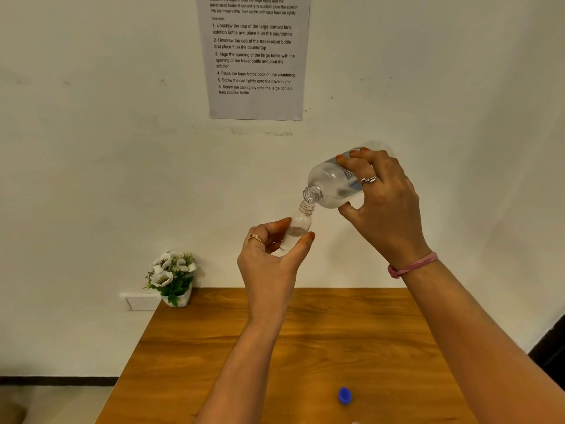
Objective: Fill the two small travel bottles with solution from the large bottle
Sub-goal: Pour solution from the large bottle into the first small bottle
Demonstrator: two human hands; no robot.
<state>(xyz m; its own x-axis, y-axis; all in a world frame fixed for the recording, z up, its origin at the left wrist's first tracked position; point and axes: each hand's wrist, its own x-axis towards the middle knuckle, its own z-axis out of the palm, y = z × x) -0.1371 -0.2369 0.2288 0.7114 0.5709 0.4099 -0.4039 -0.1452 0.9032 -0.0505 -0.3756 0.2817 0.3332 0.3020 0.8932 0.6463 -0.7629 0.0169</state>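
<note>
The large bottle is clear, glossy plastic with a printed paper-like label. The small travel bottle is clear, smooth plastic too. The table is wood-grained with a smooth, faintly satin finish. Near its front edge lies a blue plastic cap, slightly shiny. The instruction sheet on the far wall is matt paper. The flower pot looks white and smooth.

We cannot see the large bottle's base behind the right hand. The left hand hides the small bottle's bottom. The instruction sheet is cropped on top.
</note>
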